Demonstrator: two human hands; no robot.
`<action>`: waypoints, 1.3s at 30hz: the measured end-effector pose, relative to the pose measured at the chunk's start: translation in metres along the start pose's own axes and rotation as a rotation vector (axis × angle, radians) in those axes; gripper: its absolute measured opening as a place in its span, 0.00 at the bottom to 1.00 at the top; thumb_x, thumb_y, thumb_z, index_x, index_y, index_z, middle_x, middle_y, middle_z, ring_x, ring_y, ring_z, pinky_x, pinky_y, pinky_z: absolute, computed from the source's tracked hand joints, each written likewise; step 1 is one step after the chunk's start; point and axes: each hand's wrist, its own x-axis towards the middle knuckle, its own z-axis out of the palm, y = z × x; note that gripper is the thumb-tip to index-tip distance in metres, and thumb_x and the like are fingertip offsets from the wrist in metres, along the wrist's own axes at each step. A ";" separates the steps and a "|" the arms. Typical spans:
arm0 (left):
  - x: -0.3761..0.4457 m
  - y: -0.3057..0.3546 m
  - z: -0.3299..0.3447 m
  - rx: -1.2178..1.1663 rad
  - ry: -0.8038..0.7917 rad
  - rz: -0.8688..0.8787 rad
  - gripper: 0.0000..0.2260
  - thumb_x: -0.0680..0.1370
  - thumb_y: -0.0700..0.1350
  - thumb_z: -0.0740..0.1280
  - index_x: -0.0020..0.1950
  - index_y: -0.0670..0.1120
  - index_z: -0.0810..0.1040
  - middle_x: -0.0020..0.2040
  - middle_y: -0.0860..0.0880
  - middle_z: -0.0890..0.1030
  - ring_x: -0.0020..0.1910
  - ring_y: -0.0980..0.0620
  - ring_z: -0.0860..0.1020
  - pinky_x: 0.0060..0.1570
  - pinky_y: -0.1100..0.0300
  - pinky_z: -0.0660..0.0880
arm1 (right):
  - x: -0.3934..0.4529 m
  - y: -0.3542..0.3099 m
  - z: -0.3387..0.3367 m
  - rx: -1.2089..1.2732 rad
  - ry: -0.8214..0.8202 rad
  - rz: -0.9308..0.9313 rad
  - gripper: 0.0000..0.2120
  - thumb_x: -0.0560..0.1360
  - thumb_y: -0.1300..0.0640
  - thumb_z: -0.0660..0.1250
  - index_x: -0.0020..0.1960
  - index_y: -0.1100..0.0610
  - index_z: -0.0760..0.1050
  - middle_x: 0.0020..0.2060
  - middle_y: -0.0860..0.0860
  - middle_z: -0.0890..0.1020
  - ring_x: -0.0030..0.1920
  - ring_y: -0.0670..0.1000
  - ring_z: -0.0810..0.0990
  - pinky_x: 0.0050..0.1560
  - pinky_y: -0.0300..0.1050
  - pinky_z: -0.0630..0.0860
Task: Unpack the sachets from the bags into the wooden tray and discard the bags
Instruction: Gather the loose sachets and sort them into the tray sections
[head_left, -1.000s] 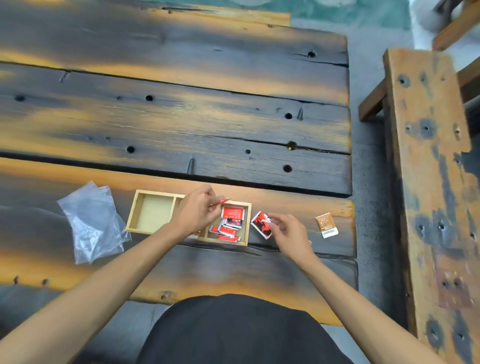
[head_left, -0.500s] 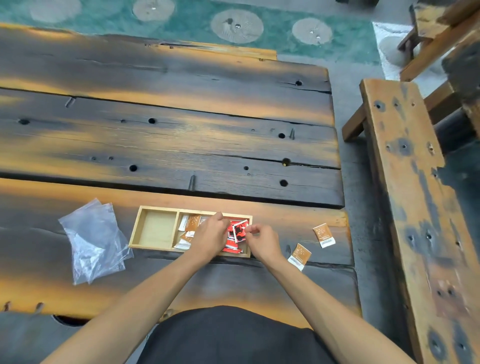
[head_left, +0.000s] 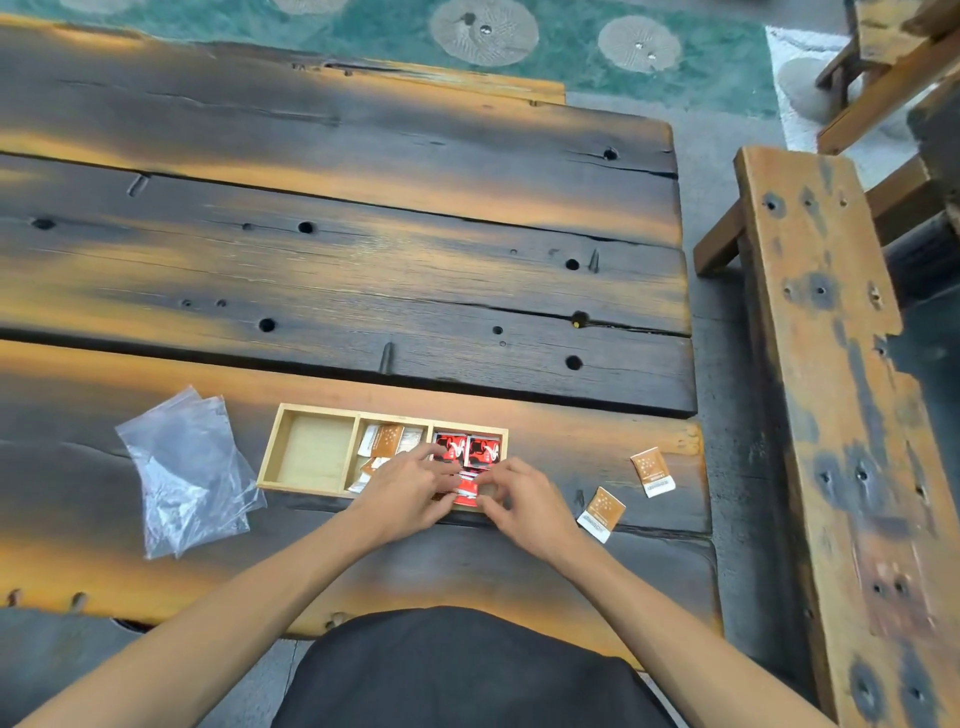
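the wooden tray (head_left: 270, 462) has 3 compartments: its left one holds nothing, its middle one holds brown sachets (head_left: 387, 440), and its right one holds red sachets (head_left: 470, 450). the left hand (head_left: 402, 491) and right hand (head_left: 524, 506) meet over the tray's right compartment, fingers curled onto a red sachet (head_left: 466, 491) at the tray's near edge. clear bags (head_left: 182, 478) lie left of the tray, and 2 loose brown sachets (head_left: 602, 513) lie right of it.

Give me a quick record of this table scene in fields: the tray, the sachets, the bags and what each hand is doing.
tray: wooden tray, three compartments; left one empty
middle compartment: brown sachets
right compartment: red sachets
loose sachets: two brown sachets on the table, right of the tray
bags: clear plastic bags, left of the tray
left hand: fingers on the red sachets
right hand: fingers at the right compartment's near edge
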 end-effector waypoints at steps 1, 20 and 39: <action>-0.004 0.001 -0.001 0.020 0.013 0.036 0.16 0.78 0.53 0.60 0.48 0.53 0.87 0.53 0.58 0.86 0.63 0.49 0.79 0.52 0.54 0.81 | -0.002 0.000 0.000 -0.032 -0.012 -0.039 0.12 0.79 0.50 0.69 0.61 0.49 0.82 0.55 0.45 0.79 0.46 0.45 0.79 0.50 0.48 0.79; -0.023 0.022 0.009 0.245 -0.098 0.027 0.20 0.79 0.55 0.57 0.59 0.50 0.84 0.60 0.55 0.84 0.68 0.47 0.76 0.58 0.47 0.76 | -0.007 0.018 0.034 -0.482 0.122 -0.237 0.17 0.81 0.47 0.59 0.48 0.54 0.83 0.50 0.50 0.77 0.47 0.53 0.75 0.43 0.45 0.64; -0.036 0.012 0.023 0.152 -0.238 -0.033 0.33 0.81 0.63 0.48 0.82 0.47 0.53 0.83 0.48 0.52 0.82 0.49 0.46 0.76 0.48 0.42 | -0.019 0.024 0.036 -0.536 -0.012 -0.254 0.31 0.82 0.38 0.51 0.81 0.51 0.57 0.81 0.50 0.58 0.82 0.50 0.52 0.80 0.57 0.50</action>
